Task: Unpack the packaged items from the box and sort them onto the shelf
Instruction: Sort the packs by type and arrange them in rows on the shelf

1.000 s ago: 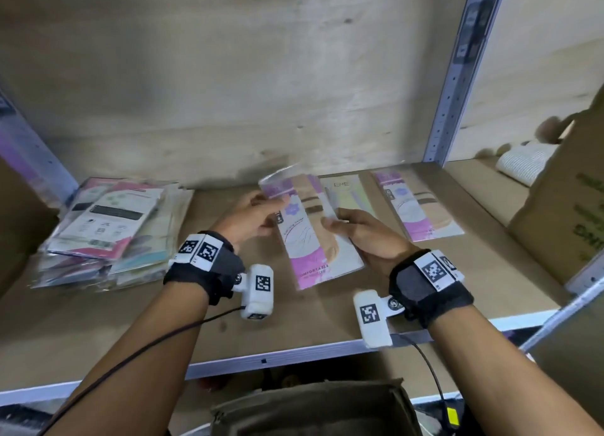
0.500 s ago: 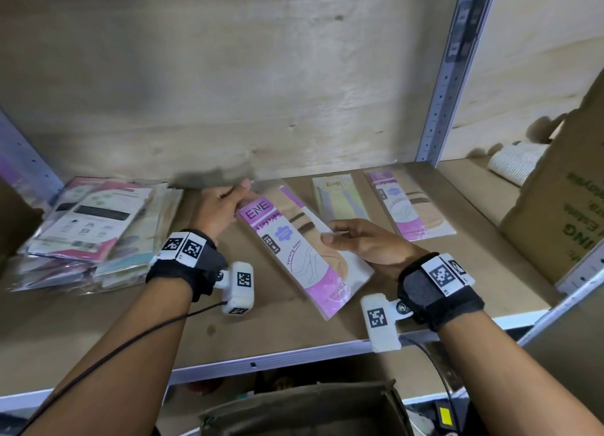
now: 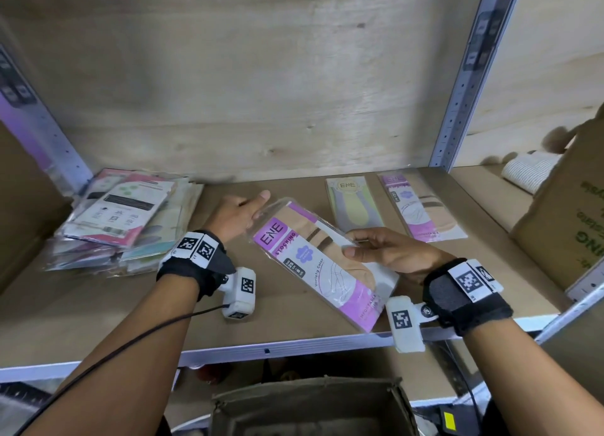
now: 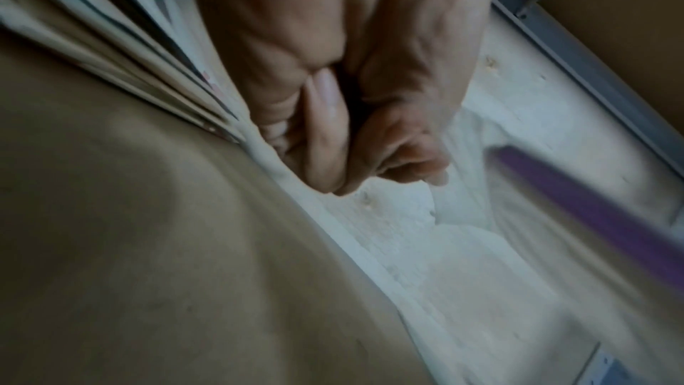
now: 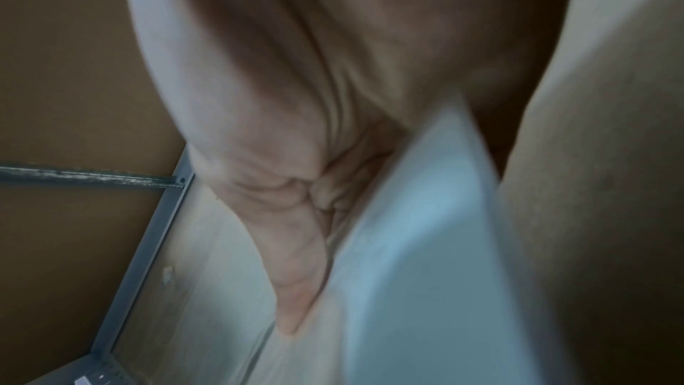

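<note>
My right hand (image 3: 389, 251) pinches the purple ENE stocking packet (image 3: 323, 262) by its right edge, thumb on top, fingers beneath; packet tilted diagonally above the shelf board (image 3: 98, 308), front centre. My left hand (image 3: 237, 215) is just beside the packet's top-left corner, fingers loosely curled, holding nothing; contact with the packet: cannot tell. Behind lie a yellow ENE packet (image 3: 354, 205) and another purple packet (image 3: 421, 207), side by side. Stack of assorted packets (image 3: 125, 216) at left. Open cardboard box (image 3: 313, 409) below.
</note>
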Demonstrator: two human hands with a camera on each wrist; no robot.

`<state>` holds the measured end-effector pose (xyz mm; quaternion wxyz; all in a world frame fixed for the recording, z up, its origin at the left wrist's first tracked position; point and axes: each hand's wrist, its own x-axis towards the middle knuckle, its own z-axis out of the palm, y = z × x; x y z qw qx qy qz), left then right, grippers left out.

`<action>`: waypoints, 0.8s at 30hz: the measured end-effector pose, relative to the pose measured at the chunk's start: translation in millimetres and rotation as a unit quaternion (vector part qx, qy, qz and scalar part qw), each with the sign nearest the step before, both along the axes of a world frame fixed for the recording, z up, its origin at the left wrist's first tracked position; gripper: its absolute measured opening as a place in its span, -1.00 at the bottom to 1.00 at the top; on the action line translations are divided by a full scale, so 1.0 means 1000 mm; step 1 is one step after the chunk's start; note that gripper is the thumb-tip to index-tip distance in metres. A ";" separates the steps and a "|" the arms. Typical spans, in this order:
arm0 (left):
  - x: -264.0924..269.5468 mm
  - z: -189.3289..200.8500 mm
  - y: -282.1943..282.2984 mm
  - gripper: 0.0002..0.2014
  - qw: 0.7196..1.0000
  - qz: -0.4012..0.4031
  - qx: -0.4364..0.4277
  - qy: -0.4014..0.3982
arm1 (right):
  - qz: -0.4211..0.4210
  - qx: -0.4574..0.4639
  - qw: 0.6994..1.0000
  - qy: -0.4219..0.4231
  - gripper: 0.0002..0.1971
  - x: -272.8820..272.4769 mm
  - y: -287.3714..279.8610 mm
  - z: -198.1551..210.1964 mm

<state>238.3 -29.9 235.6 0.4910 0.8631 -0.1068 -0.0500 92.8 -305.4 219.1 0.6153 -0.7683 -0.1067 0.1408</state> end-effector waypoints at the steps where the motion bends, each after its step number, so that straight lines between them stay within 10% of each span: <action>1: -0.001 0.002 0.001 -0.47 1.000 -0.002 -0.014 0.019 | 0.003 0.008 1.000 0.002 -0.76 -0.001 0.001 0.001; 6: -0.016 0.013 0.003 -0.50 0.983 -0.071 -0.107 0.132 | 0.011 0.030 0.999 -0.005 -0.73 -0.002 0.003 0.003; 10: -0.019 0.019 0.002 -0.89 0.970 -0.088 -0.149 0.170 | 0.013 0.033 0.999 -0.013 -0.73 -0.001 0.001 0.001; 18: -0.003 -0.008 0.000 -0.47 0.968 0.040 -0.178 0.172 | -0.068 0.041 0.997 0.019 -0.81 0.006 -0.008 -0.006; 24: -0.019 -0.008 -0.036 -0.32 0.949 -0.045 -0.201 0.237 | -0.210 0.113 0.971 0.017 -0.64 0.014 -0.024 -0.006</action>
